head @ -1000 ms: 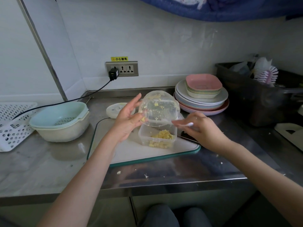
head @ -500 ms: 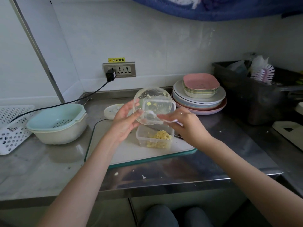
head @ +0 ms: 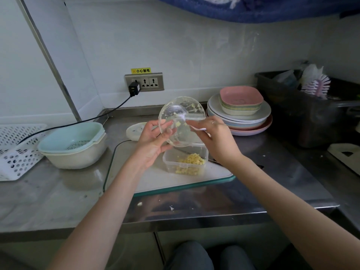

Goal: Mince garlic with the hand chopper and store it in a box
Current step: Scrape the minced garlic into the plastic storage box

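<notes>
White utensil (head: 201, 129) mostly hidden inside right hand (head: 212, 137)

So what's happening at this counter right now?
A person is emptying minced garlic out of the clear chopper bowl. The left hand holds the bowl tilted above the small clear box, which sits on the cutting board and already holds a pile of garlic. The right hand holds a small white utensil reaching into the bowl, where scraps cling to the walls.

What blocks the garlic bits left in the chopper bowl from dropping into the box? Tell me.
Nothing visible. The chopper bowl is tilted just above the open box, which has no lid on; the right hand holds a white utensil inside.
</notes>
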{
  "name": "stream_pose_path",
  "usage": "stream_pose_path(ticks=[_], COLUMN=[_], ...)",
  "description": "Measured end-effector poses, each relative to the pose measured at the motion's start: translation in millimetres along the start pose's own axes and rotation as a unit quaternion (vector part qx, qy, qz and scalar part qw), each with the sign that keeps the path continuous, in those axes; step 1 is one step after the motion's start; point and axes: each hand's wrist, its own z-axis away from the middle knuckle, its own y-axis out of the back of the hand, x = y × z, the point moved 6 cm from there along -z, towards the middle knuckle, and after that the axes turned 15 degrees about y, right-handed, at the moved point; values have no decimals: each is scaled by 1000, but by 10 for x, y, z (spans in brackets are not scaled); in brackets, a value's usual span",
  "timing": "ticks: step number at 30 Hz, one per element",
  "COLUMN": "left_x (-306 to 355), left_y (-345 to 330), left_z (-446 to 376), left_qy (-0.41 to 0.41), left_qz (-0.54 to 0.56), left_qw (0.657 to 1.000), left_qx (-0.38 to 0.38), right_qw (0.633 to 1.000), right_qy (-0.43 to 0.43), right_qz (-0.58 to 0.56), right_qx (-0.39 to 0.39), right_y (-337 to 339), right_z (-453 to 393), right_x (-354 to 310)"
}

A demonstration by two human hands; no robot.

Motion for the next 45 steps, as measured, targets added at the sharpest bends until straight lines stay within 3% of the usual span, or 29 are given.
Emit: stream_pose_path(ticks=[4, 7, 8, 12, 17, 21, 23, 27, 32, 37, 41, 45], left_x=[33, -2, -2, 28, 62, 111, 103, 50, -39, -54, -1, -41], left_y=[25, 46, 36, 29, -7, -1, -9, -63, -36, -86, -110, -29], left_z=[16, 4, 8, 17, 98, 93, 95, 115, 60, -2, -30, -37], left_qy=[-12, -8, -8, -14, -19, -26, -23, -25, -15, -2, -18, -17], left_qz=[20, 14, 12, -13, -81, -74, -78, -73, -61, 1, 8, -8], left_qw=[1000, 1000, 1000, 999, 993, 992, 991, 992, 994, 999, 999, 999], left_qx=[4, 11, 13, 41, 88, 101, 105, 100, 92, 42, 31, 39], right_qw=[996, 1000, 1000, 994, 994, 977, 967, 978, 984, 1000, 991, 971], right_qy=[-8, -6, -7, 14, 75, 132, 173, 140, 114, -26, 35, 95], right_qz=[-36, -14, -2, -23, 83, 83, 89, 154, 68, 10, -62, -32], right_qx=[-85, 24, 26, -104, -7, -144, -163, -19, -120, -14, -110, -217], right_y=[-121, 66, 71, -87, 317, 51, 3, 284, 3, 105, -59, 40], right_z=[121, 48, 13, 76, -141, 129, 254, 80, 276, 110, 205, 397], right_x=[-56, -20, -7, -6, 46, 114, 12, 86, -126, 85, -128, -50])
